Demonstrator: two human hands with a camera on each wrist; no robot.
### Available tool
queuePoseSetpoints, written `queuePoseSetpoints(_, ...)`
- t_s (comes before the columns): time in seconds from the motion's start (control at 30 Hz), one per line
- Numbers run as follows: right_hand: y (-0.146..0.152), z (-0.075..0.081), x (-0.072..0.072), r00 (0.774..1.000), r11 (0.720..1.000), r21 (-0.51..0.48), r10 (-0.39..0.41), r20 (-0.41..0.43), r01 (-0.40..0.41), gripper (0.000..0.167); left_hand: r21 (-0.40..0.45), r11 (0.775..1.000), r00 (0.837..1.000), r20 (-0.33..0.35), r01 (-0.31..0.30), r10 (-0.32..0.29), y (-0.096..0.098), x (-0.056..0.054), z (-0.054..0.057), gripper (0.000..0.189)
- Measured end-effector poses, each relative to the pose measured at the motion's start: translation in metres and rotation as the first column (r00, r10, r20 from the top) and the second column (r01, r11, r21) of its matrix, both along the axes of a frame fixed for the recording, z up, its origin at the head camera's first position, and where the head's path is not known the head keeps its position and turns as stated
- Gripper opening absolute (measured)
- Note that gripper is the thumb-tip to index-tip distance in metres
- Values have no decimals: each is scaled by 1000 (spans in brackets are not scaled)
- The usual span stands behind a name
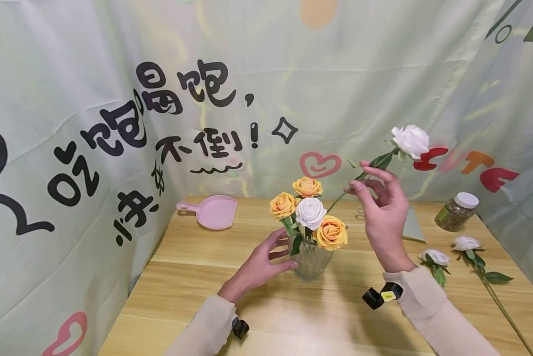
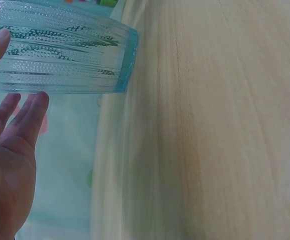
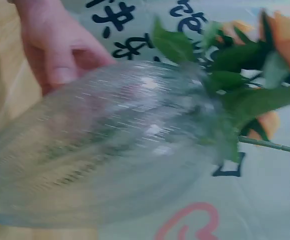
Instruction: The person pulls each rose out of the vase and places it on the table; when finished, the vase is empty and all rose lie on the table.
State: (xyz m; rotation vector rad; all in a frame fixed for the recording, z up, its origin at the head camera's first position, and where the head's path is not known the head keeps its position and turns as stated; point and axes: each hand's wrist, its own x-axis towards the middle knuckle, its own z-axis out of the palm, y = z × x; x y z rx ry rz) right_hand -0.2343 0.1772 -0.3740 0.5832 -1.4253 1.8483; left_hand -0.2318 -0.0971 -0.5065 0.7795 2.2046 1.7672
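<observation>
A ribbed clear glass vase (image 1: 312, 262) stands upright on the table, holding orange roses (image 1: 332, 232) and a white rose (image 1: 311, 213). My left hand (image 1: 262, 259) cups the vase's left side, thumb in front and fingers at its edge; the left wrist view shows fingertips (image 2: 39, 100) right at the glass. Above and to the right, my right hand (image 1: 386, 212) pinches the stem of another white rose (image 1: 411, 142) between thumb and fingers. This stem slants down left toward the vase mouth, its lower end hidden behind the blooms.
More white roses (image 1: 436, 257) lie at the table's right, one with a long stem (image 1: 502, 301). Behind them stands a jar with a white lid (image 1: 457, 212). A pink dustpan (image 1: 216, 212) lies at the back left. A grey-green sheet (image 1: 414, 226) is behind my right hand.
</observation>
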Motion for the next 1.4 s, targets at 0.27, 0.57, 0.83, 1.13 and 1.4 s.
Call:
queuePoseSetpoints(0.27, 28, 34, 3, 997, 986, -161, -53, -52, 44, 35, -4, 1000, 1000, -10, -1, 1, 0, 0, -1, 82)
queuePoseSetpoints(0.57, 78, 23, 25, 990, 998, -12, -59, 125, 61, 41, 1, 1000, 1000, -9, -3, 3, 0, 0, -2, 81)
queuePoseSetpoints(0.83, 120, -28, 48, 894, 941, 335, -105, 435, -52, 45, 0, 1000, 1000, -11, -5, 5, 0, -1, -3, 82)
queuePoseSetpoints(1.13, 133, -85, 63, 785, 794, 580, -239, 572, -181, 44, 3, 1000, 1000, 1, -8, 8, 0, -2, -3, 81)
queuePoseSetpoints(1.4, 135, -124, 77, 649, 711, 620, -305, 697, -332, 48, -1, 1000, 1000, 17, -11, 11, 1, -1, 0, 81)
